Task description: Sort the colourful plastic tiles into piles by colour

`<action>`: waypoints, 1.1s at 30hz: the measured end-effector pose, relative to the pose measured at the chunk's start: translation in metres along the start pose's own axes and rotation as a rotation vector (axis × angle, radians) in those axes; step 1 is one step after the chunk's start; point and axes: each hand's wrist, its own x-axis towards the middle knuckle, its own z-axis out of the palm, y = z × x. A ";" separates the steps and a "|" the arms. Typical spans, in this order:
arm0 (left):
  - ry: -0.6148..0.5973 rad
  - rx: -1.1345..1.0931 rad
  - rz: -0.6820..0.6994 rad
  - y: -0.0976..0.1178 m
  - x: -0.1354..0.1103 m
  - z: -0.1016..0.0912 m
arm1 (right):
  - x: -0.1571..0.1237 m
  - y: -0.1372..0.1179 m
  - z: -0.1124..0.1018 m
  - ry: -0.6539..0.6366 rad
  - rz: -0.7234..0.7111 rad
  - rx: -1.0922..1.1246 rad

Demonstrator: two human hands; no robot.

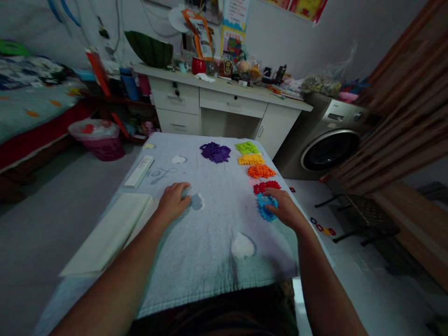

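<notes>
A person's right hand (285, 207) rests palm down on a pile of blue plastic pieces (265, 206) at the right edge of a cloth-covered table (210, 252), fingers spread flat over the pile; whether any piece is pinched beneath them cannot be told. The blue pieces are small, bright and knobby-edged, heaped loosely so that their outline looks jagged, and the hand covers the pile's right part. The pile is the nearest in a row of sorted colour heaps running away along the table's right side: red pieces (266, 186) just beyond it and touching the fingertips, then orange pieces (261, 171), yellow pieces (250, 159) and lime-green pieces (247, 148) at the far end. A larger heap of purple pieces (215, 152) lies left of the green one.

The left hand (173, 201) lies near the table's middle, fingers loosely curled and pressed down on the pale blue cloth, holding nothing visible. A white patch (242, 246) shows on the cloth nearer the person. A flat cream-coloured pad (108, 233) and a slim white box (139, 171) sit along the left edge. Beyond the table stand a cluttered white desk (224, 100) and, to the right, a washing machine (327, 142).
</notes>
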 end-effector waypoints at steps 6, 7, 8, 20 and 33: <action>-0.017 -0.025 -0.010 0.003 -0.001 -0.001 | -0.024 0.018 -0.002 0.000 0.088 -0.007; -0.016 -0.036 -0.013 0.003 -0.001 -0.001 | -0.025 0.017 -0.001 -0.007 0.085 -0.010; -0.013 -0.049 -0.016 0.003 -0.001 -0.001 | -0.026 0.016 0.001 -0.015 0.083 -0.015; 0.095 -0.078 -0.053 0.006 -0.002 -0.006 | -0.027 0.017 -0.001 0.097 0.138 0.054; 0.182 -0.228 -0.096 0.016 -0.006 -0.007 | -0.035 0.056 0.031 0.356 0.488 0.012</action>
